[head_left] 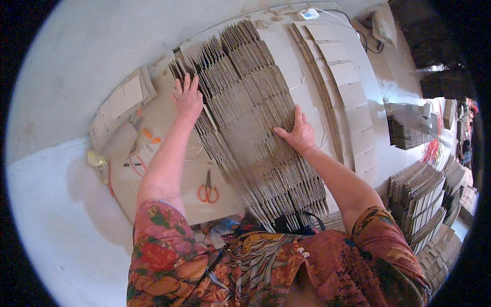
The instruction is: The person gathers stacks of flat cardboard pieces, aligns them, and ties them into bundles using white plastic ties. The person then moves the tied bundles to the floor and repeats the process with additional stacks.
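Both splayed: left grip (188, 100), right grip (298, 134), on cardboard stack (245, 97); near end perhaps hidden.

This looks like a small cardboard workshop. The table (232, 200) carries a long row of tightly packed cardboard pieces (245, 102), orange-handled scissors (207, 193) and, at its far edge, a white electrical block (309, 14). Right of the table are more cardboard stacks (417, 197) and red strings (432, 149); left of it is a plain wall (61, 92).
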The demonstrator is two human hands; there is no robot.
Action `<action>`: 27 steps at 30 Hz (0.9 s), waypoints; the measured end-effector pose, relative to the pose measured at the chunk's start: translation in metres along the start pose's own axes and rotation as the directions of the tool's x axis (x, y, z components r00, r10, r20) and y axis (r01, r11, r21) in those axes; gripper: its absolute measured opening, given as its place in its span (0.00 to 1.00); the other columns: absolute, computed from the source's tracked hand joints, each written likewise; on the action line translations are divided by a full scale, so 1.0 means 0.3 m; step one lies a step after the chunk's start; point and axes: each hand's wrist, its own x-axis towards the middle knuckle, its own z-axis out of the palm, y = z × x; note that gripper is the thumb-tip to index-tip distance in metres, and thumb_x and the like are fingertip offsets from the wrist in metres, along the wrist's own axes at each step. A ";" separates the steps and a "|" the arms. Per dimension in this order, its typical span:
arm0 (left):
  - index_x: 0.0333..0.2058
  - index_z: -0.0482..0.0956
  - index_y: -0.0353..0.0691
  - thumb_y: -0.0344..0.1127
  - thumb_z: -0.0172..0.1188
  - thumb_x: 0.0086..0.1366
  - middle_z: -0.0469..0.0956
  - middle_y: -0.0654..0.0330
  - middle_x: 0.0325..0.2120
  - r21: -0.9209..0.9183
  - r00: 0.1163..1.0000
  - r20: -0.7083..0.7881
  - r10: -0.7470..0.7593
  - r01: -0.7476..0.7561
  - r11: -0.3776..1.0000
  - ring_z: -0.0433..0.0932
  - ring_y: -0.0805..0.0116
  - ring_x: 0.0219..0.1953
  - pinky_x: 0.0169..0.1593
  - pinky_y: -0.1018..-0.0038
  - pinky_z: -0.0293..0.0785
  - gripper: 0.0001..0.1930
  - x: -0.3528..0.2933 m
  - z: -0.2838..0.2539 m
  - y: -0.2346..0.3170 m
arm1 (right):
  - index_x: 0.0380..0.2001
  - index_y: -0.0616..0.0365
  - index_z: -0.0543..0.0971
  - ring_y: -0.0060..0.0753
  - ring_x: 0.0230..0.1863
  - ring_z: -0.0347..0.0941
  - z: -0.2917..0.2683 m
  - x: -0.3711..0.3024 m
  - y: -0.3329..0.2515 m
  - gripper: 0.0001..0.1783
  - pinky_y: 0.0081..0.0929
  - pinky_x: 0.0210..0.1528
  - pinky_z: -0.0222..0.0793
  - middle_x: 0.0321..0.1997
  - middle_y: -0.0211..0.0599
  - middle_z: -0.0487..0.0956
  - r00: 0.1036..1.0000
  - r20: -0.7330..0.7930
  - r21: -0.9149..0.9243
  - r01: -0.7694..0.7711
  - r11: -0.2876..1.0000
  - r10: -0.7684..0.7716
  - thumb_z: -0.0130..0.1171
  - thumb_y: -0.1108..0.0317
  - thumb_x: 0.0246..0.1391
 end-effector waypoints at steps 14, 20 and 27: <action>0.59 0.56 0.55 0.39 0.49 0.56 0.40 0.65 0.65 -0.013 1.000 0.022 0.007 -0.007 1.000 0.40 0.52 0.65 0.60 0.44 0.45 0.30 0.058 -0.049 0.099 | 0.59 0.61 0.50 0.52 0.45 0.70 -0.015 0.003 0.001 0.56 0.40 0.45 0.68 0.48 0.53 0.68 1.000 -0.014 0.001 0.012 1.000 -0.012 0.63 0.40 0.34; 0.59 0.57 0.50 0.44 0.50 0.57 0.42 0.64 0.64 -0.181 0.995 0.055 -0.086 0.094 0.979 0.42 0.53 0.65 0.60 0.44 0.45 0.30 0.070 -0.010 0.080 | 0.59 0.60 0.51 0.53 0.46 0.69 -0.026 0.000 -0.009 0.54 0.41 0.46 0.67 0.47 0.54 0.68 1.000 -0.003 0.016 0.005 1.000 -0.005 0.63 0.41 0.35; 0.59 0.56 0.52 0.46 0.52 0.55 0.41 0.62 0.65 -0.172 0.994 0.017 -0.107 0.108 0.979 0.41 0.53 0.65 0.60 0.46 0.45 0.32 0.076 -0.039 0.127 | 0.59 0.63 0.50 0.53 0.48 0.68 -0.018 0.000 -0.002 0.56 0.40 0.48 0.67 0.49 0.57 0.67 1.000 -0.017 0.012 0.017 1.000 -0.016 0.63 0.41 0.35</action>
